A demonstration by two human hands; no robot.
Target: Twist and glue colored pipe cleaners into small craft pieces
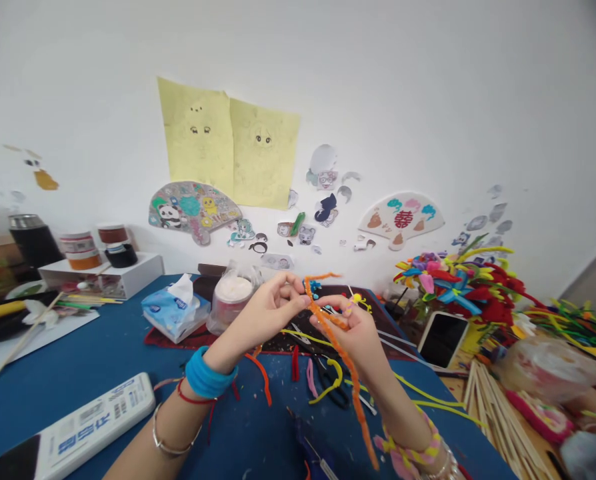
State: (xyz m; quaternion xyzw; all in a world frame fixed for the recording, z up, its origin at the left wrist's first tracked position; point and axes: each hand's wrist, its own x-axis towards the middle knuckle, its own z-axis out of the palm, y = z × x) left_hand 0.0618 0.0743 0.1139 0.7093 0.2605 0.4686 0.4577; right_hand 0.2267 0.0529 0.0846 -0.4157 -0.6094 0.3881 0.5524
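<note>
An orange pipe cleaner [347, 363] is pinched between both hands above the middle of the table. The fingertips of my left hand [283, 300] close on it near its upper bend, where a short end points right. My right hand [351, 327] grips it just below, and a long tail hangs down past the wrist. Part of the strand is hidden behind the right fingers. Beneath the hands lie scissors [331, 383], a bent yellow pipe cleaner [334, 380], and short red [295, 363] and pink [311, 378] pieces.
A tissue pack [175, 313] and a wrapped jar [232, 300] stand behind my left arm. A white box-shaped device [88, 427] lies front left. At right are a phone [443, 339], a pipe-cleaner bouquet [453, 280] and wooden sticks [498, 413]. A dark-handled tool [311, 443] lies at the front.
</note>
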